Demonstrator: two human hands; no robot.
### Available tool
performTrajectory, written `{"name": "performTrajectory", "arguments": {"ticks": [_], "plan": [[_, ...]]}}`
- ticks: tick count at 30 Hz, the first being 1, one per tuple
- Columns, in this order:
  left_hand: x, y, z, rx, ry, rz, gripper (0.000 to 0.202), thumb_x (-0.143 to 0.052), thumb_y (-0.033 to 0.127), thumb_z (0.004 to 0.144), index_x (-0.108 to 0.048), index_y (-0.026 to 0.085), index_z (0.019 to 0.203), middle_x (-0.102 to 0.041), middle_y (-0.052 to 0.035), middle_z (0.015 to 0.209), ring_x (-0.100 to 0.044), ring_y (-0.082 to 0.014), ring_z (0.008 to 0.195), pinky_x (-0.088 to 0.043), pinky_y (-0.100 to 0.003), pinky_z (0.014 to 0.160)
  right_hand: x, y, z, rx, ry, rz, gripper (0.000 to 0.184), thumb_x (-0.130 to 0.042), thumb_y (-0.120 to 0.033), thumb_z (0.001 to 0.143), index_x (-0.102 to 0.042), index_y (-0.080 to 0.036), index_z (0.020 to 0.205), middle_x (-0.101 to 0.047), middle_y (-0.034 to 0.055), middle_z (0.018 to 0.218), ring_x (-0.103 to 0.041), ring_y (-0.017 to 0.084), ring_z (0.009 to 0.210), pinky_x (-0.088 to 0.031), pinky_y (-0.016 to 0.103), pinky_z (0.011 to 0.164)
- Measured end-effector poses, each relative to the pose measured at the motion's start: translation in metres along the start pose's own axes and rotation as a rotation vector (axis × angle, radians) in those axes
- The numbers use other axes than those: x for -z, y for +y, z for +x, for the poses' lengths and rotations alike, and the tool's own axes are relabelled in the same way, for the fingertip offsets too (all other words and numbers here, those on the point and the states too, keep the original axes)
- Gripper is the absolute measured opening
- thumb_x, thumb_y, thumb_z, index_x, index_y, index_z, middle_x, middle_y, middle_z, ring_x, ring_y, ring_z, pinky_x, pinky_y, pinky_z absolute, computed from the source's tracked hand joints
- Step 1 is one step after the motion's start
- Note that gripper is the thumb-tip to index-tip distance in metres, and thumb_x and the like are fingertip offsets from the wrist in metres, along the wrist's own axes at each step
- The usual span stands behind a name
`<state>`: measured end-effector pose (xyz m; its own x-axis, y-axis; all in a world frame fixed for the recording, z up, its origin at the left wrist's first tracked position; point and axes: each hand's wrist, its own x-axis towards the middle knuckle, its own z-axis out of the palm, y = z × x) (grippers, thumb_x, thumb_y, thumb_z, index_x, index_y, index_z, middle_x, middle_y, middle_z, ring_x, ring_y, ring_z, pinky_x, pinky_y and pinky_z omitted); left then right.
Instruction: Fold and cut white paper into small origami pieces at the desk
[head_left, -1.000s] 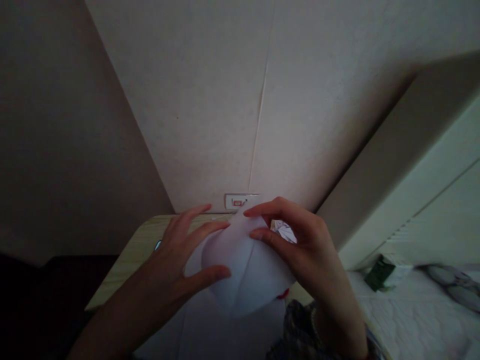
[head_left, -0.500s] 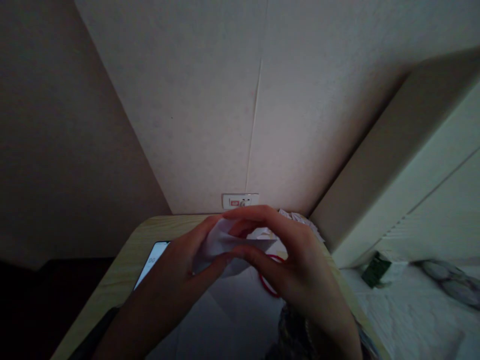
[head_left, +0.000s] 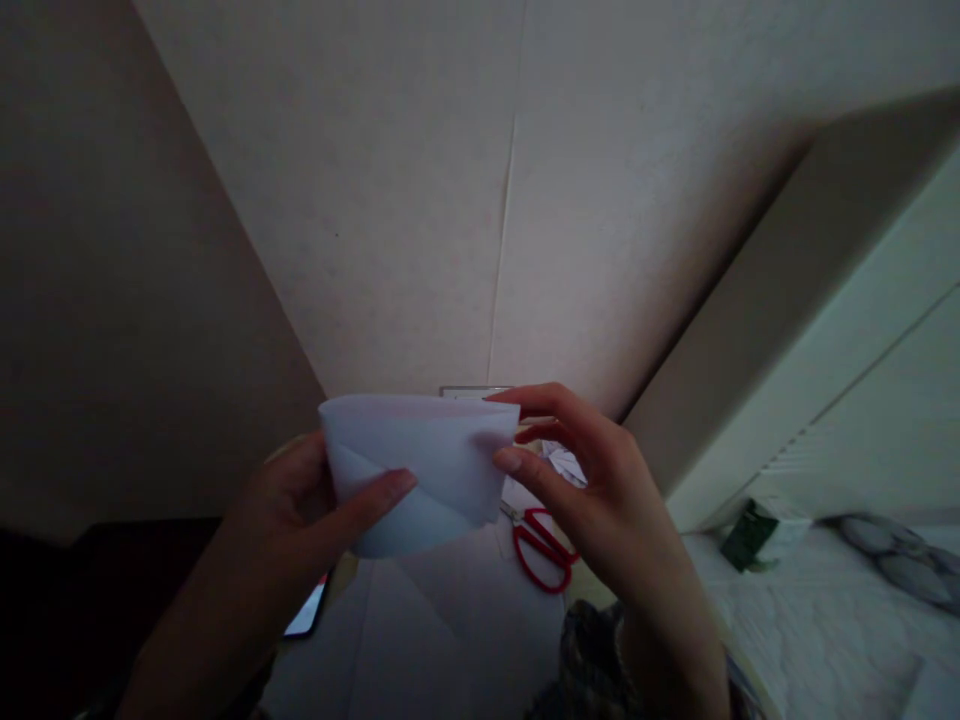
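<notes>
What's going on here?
A person is holding up a white paper, bent over on itself. The left hand grips its left side, thumb across the front; the right hand is at its right edge. Red-handled scissors lie below, to the right; a phone is partly hidden.

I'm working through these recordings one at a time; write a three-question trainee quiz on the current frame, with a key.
1. Multiple choice: the left hand holds (a) a pen, (b) white paper, (c) a cup.
2. True or false: the scissors have red handles.
3. Fill the gap: the partly hidden phone shows closer to the ____ hand.

Key: 1. b; 2. true; 3. left.
</notes>
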<state>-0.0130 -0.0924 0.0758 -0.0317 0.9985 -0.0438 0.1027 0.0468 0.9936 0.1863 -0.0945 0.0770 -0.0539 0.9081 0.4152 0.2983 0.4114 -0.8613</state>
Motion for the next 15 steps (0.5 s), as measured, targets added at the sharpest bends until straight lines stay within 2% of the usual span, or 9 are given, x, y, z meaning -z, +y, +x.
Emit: {"name": "performTrajectory", "arguments": {"ticks": [4,8,11,15], "plan": [[-0.001,-0.0003,0.0021,-0.04,0.002,0.102,0.022,-0.077,0.035,0.067,-0.072,0.019,0.08,-0.076,-0.0008,0.078,-0.07,-0.0183,0.068,-0.055,-0.024,0.058,-0.0025,-0.0013,0.0008,0.013,0.004,-0.013,0.009,-0.067,-0.029,0.085,-0.069,-0.021,0.089,-0.073,0.0024,0.089,-0.066,0.019,0.084,-0.051,0.034,0.077],[0.0017,-0.003,0.0043,-0.108,0.018,0.137,0.02,-0.077,0.036,0.064,-0.074,0.019,0.075,-0.073,-0.0007,0.071,-0.067,-0.019,0.064,-0.053,-0.025,0.055,-0.0024,-0.0009,0.0015,0.017,0.0,-0.049,0.012,-0.064,-0.029,0.087,-0.068,-0.019,0.08,-0.072,0.002,0.082,-0.066,0.019,0.08,-0.049,0.033,0.074],[0.0027,-0.0058,0.0055,-0.148,0.027,0.095,0.019,-0.079,0.035,0.061,-0.075,0.021,0.073,-0.074,-0.0004,0.073,-0.068,-0.0187,0.064,-0.054,-0.024,0.055,-0.0032,-0.0009,0.0011,0.009,-0.006,-0.055,0.013,-0.063,-0.027,0.087,-0.067,-0.018,0.078,-0.071,0.0016,0.079,-0.066,0.018,0.078,-0.048,0.032,0.073],[0.003,-0.0076,0.0056,-0.123,0.021,0.043,0.019,-0.081,0.032,0.06,-0.077,0.022,0.075,-0.075,-0.0006,0.074,-0.069,-0.019,0.064,-0.055,-0.024,0.054,-0.0046,-0.0005,0.0006,0.003,-0.006,-0.045,0.012,-0.063,-0.027,0.086,-0.068,-0.018,0.08,-0.071,0.0016,0.079,-0.066,0.018,0.079,-0.048,0.032,0.073]]}}
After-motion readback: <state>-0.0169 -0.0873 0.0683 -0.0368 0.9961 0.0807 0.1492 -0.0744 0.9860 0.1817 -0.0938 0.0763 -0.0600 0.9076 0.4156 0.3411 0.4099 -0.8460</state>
